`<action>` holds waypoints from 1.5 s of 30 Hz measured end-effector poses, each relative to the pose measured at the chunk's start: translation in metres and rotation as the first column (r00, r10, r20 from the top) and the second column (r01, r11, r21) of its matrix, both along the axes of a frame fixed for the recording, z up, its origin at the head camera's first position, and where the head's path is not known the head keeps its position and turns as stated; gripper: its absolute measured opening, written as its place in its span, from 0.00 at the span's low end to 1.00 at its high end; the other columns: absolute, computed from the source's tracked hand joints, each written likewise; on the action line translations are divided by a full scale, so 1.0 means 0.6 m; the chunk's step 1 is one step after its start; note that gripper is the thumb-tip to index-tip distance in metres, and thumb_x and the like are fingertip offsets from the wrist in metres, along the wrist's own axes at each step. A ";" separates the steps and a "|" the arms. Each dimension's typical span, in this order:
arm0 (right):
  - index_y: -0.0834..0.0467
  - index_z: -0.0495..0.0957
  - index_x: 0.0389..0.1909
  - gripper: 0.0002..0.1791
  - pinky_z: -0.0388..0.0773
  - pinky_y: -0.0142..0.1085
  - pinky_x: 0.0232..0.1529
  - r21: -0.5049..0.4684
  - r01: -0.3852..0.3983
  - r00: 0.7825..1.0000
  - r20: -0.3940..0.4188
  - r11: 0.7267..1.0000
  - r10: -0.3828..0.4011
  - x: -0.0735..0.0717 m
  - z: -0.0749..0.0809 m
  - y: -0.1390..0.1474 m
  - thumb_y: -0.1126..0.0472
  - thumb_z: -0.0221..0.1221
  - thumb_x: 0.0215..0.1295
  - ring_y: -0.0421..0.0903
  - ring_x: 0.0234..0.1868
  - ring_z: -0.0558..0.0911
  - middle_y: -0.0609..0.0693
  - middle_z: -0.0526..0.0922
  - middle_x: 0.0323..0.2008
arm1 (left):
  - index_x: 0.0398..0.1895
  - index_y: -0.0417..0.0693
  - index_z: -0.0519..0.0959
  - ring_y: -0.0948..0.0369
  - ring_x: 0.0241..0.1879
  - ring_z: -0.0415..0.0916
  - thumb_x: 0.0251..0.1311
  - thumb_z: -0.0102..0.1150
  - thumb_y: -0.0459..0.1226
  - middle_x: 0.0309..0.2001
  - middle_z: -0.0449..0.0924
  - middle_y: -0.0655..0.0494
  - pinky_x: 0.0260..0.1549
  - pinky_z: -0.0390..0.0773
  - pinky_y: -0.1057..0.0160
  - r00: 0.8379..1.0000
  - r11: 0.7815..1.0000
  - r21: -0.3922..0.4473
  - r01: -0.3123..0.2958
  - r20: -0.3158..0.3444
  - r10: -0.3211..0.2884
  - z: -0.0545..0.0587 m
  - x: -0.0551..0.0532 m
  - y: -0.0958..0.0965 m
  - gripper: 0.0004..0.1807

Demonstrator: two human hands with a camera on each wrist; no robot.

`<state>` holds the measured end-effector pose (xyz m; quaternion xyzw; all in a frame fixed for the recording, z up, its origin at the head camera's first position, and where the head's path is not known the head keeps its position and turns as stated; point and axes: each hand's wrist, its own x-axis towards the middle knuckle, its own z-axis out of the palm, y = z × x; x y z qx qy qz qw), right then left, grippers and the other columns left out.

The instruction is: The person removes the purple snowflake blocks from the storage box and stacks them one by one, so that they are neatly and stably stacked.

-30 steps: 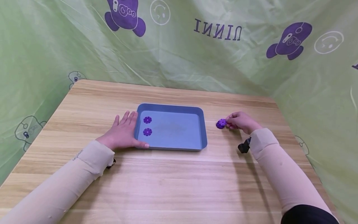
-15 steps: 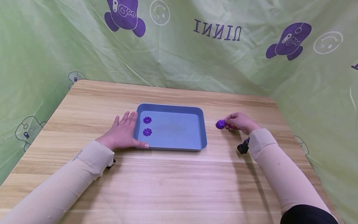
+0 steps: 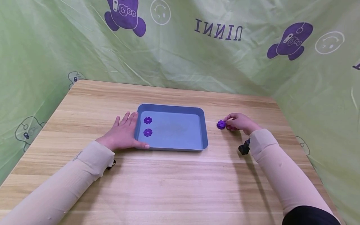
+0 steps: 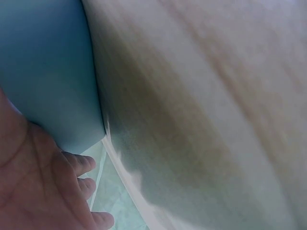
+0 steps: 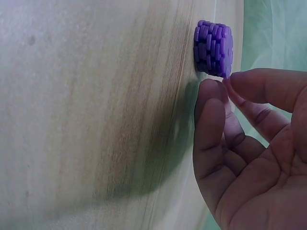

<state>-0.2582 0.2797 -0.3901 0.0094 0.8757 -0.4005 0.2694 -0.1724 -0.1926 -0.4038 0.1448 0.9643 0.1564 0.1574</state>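
My left hand [image 3: 122, 132] lies with fingers spread along the left end of a blue tray [image 3: 171, 148], its thumb at the tray's front rim. In the left wrist view the palm [image 4: 29, 177] rests against the tray's outer wall [image 4: 53, 76]. Two purple notched snowflake discs, one behind the other [image 3: 147, 120], lie flat inside at the left. To the right of the tray stands a short stack of similar discs [image 3: 221, 124]. My right hand [image 3: 239, 122] pinches the edge of the top disc [image 5: 228, 50] between thumb and forefinger, the other fingers curled below.
All of this is on a wood-grain table [image 3: 174, 184]. A green printed curtain [image 3: 180, 62] hangs behind it and along both sides. A small black device [image 3: 244, 147] hangs under the right wrist.
My right hand has brought the pinched disc slightly left and down, so it now sits lined up on the stack. The left hand and tray stay put.
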 end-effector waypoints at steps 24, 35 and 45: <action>0.74 0.67 0.63 0.21 0.75 0.52 0.61 -0.014 0.050 0.991 -0.125 0.999 -0.051 -0.010 0.036 -0.025 0.63 0.46 0.80 0.66 0.62 0.75 0.72 0.73 0.60 | 0.80 0.28 0.32 0.36 0.80 0.26 0.40 0.66 0.78 0.81 0.33 0.30 0.73 0.27 0.33 1.000 1.000 0.003 0.005 -0.010 -0.005 0.005 0.002 0.000 0.85; 0.74 0.66 0.65 0.22 0.67 0.56 0.69 -0.176 0.017 0.995 -0.093 0.984 -0.034 -0.022 0.057 -0.128 0.62 0.47 0.81 0.66 0.66 0.73 0.72 0.72 0.63 | 0.80 0.29 0.33 0.37 0.80 0.26 0.40 0.65 0.79 0.81 0.33 0.31 0.73 0.26 0.34 1.000 1.000 -0.004 0.003 -0.007 -0.003 0.000 0.001 0.000 0.85; 0.69 0.74 0.61 0.19 0.75 0.45 0.56 -0.205 -0.005 0.995 -0.098 0.979 -0.016 -0.026 0.066 -0.227 0.62 0.52 0.76 0.50 0.50 0.78 0.61 0.80 0.52 | 0.81 0.29 0.33 0.38 0.80 0.24 0.39 0.65 0.79 0.81 0.31 0.31 0.72 0.24 0.34 1.000 1.000 -0.008 0.002 -0.017 -0.003 -0.003 -0.001 -0.001 0.85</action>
